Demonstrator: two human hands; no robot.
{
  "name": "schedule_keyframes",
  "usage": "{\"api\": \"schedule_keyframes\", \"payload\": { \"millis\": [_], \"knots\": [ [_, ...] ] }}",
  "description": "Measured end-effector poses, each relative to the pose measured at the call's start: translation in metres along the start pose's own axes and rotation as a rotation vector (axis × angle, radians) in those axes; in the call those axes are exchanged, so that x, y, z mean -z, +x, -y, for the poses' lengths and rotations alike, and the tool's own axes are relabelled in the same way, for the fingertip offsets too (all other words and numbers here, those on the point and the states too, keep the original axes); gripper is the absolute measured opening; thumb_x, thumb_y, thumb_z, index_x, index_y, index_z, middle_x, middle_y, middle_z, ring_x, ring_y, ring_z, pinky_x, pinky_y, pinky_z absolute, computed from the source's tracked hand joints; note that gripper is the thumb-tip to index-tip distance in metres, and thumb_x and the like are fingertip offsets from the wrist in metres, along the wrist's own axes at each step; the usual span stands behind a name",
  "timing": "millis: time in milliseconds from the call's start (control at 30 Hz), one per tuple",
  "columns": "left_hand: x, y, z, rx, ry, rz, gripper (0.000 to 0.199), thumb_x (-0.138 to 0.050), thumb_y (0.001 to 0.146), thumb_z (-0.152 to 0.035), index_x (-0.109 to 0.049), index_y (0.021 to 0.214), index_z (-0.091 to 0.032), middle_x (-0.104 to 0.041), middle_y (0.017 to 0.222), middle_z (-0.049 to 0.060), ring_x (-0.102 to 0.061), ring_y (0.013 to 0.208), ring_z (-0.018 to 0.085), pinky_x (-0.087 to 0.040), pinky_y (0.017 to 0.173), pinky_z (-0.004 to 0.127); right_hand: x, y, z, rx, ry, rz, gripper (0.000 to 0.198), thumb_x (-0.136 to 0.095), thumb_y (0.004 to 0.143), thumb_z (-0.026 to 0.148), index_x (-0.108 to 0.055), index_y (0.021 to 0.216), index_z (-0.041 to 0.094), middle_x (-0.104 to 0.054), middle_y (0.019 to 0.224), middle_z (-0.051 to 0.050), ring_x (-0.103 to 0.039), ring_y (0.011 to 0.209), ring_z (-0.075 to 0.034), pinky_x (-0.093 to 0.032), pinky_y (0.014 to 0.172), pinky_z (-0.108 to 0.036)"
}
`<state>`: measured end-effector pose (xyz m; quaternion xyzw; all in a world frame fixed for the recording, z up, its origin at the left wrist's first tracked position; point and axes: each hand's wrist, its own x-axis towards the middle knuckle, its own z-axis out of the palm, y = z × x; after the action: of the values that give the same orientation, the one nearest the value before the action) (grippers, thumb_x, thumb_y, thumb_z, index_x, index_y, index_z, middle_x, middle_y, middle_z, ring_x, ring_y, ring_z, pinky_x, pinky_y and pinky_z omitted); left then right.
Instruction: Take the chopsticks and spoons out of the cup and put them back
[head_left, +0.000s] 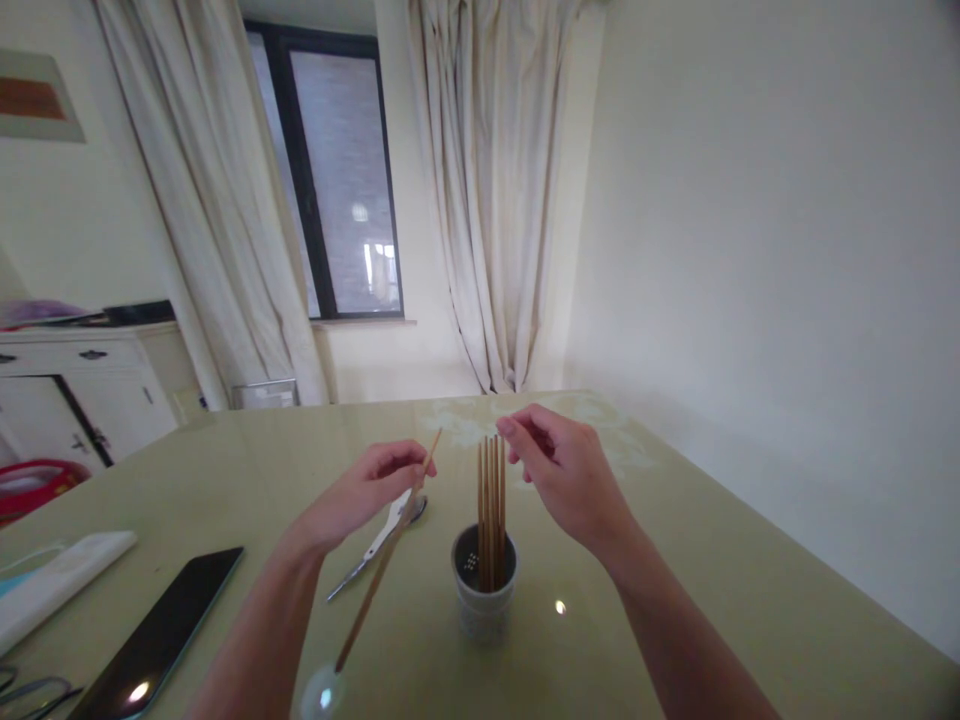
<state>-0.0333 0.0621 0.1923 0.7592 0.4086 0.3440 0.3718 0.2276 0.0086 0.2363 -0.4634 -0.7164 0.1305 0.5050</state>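
Observation:
A thin brown chopstick point(382, 565) slants down toward me, held near its upper end between the thumb and fingers of my left hand point(390, 472). Several more chopsticks point(491, 500) stand upright in a grey cup point(484, 605) with small holes in its inner wall. My right hand point(559, 460) is at their tops, thumb and forefinger pinched together beside the rightmost tip. Whether it grips anything is unclear. Under my left hand lies a slender white and metal utensil point(375, 545), its far end partly hidden and dark and rounded.
A dark phone or tablet point(161, 630) and a long white object point(67, 580) lie on the left of the pale green table point(637, 640), with a cable point(37, 690) near the front corner. A wall point(787, 250) borders the right side. A red chair point(45, 485) stands at the left.

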Motion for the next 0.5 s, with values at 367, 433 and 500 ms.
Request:
{"api": "schedule_keyframes", "payload": {
  "millis": [367, 433, 500],
  "knots": [
    [-0.032, -0.009, -0.058, -0.232, -0.072, -0.069, 0.025, -0.065, 0.096, -0.044, -0.075, 0.099, -0.020, -0.071, 0.087, 0.001, -0.059, 0.074, 0.014, -0.047, 0.067, 0.024, -0.004, -0.005, 0.012, 0.028, 0.488, -0.026, 0.017, -0.068, 0.099, 0.034, -0.077, 0.102, 0.020, -0.075, 0.083, -0.002, -0.068, 0.067, -0.012, -0.052, 0.057, -0.022],
    [-0.023, -0.001, -0.040, -0.178, 0.008, -0.140, 0.030, -0.063, 0.096, -0.047, -0.072, 0.093, -0.019, -0.070, 0.081, 0.001, -0.060, 0.071, 0.014, -0.046, 0.065, 0.025, 0.007, -0.003, 0.010, 0.043, 0.471, -0.146, 0.019, -0.066, 0.100, 0.033, -0.078, 0.108, 0.020, -0.075, 0.085, -0.003, -0.068, 0.069, -0.013, -0.053, 0.058, -0.023],
    [-0.013, 0.007, -0.011, -0.090, 0.248, -0.195, 0.032, -0.055, 0.099, -0.046, -0.069, 0.088, -0.019, -0.070, 0.080, 0.003, -0.062, 0.073, 0.017, -0.046, 0.067, 0.028, 0.019, 0.000, 0.007, 0.054, 0.434, -0.248, 0.022, -0.065, 0.100, 0.033, -0.078, 0.113, 0.020, -0.075, 0.085, -0.003, -0.068, 0.071, -0.014, -0.055, 0.060, -0.024]
  ]
}}
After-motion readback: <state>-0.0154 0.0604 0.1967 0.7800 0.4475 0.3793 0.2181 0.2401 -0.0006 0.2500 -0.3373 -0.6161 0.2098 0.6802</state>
